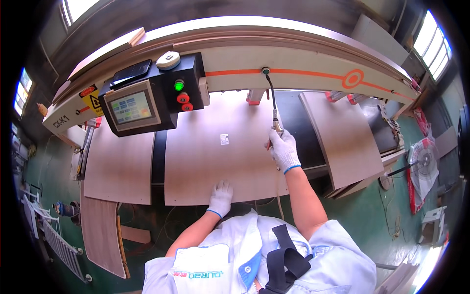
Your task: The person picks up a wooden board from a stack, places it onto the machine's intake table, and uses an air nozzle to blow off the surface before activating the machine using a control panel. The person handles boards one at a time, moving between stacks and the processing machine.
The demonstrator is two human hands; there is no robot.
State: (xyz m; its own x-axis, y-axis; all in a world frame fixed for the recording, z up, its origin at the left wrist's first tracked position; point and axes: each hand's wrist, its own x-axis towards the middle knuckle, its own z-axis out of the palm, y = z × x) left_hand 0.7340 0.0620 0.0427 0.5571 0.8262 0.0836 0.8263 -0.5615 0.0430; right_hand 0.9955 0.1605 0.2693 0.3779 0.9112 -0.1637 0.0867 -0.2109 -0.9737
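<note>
My left hand [222, 197], in a white knit glove with a blue cuff, lies flat on the near edge of the middle wood-grain panel [210, 166], fingers stretched forward. Farther right, my gloved right hand [284, 151] is closed around what looks like an air blow gun [277, 126] with a metal body. Its thin dark stem reaches up toward a round green-ringed fitting [266, 71] on the machine's beam; whether they touch I cannot tell. A pale hose [279, 205] hangs below this hand. The panel carries a small white label [224, 139].
A machine beam [235, 56] with an orange stripe spans the far side. On it sits a control box with a touchscreen [131, 110] and buttons. More panels lie left [117, 169] and right [342, 142]. A floor fan [425, 159] stands at right, a white rack [61, 242] at left.
</note>
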